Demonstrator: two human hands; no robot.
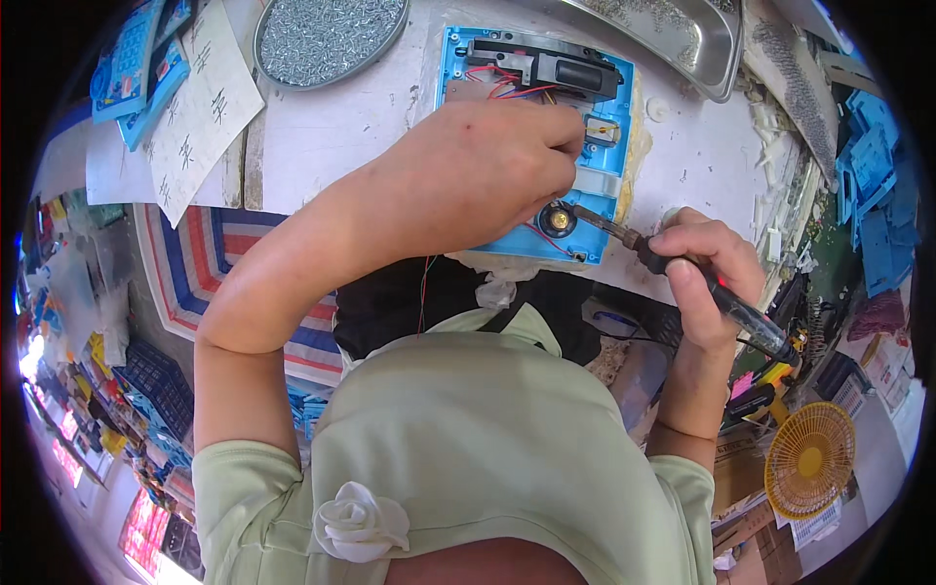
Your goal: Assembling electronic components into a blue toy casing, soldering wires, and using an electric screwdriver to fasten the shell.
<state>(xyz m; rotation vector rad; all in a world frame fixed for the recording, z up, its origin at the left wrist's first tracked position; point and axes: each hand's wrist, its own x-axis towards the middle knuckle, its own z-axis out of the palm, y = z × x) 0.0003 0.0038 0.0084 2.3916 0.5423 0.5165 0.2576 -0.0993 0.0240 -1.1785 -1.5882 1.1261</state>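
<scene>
A light-blue plastic casing (609, 83) lies face-down on the table, its inside showing. My left hand (487, 171) reaches across it with fingers closed in a pinch; whatever they hold is hidden. In my right hand (717, 258) is a soldering iron (751, 320) with a dark handle. Its metal tip points left, beside a small round speaker (559, 220) with a brass-coloured centre; I cannot tell whether they touch. A black module (575, 74) sits along the casing's far side, with red wires (502, 80) below it. A red wire runs from the speaker to the near edge.
A round tray of small screws (330, 37) stands at the far left, near a paper sheet (210, 102) and blue plastic parts (132, 60). A metal tray (697, 49) is at the far right. Blue panels (877, 195) pile up beyond. A yellow fan (809, 460) stands lower right.
</scene>
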